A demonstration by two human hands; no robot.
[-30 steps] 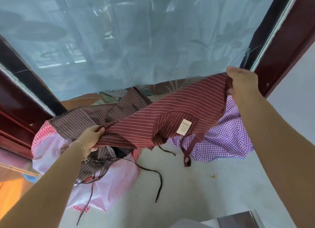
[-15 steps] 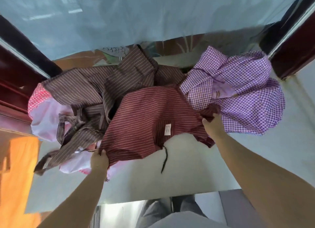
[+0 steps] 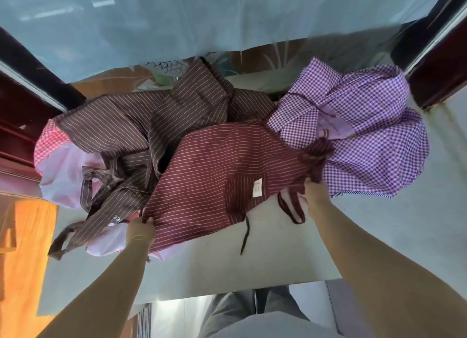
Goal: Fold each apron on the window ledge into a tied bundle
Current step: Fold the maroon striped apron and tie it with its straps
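Lowered from mid-air onto the window ledge point(image 3: 290, 256), the red striped apron point(image 3: 222, 176) now lies crosswise, the left hand point(image 3: 139, 230) and right hand point(image 3: 316, 196) each pinching an end.

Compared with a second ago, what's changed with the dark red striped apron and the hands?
The dark red striped apron, held up a second ago, has come down and now lies spread on the grey window ledge. The left hand still grips its left edge and the right hand its right corner. The brown striped apron and purple checked apron stayed put.
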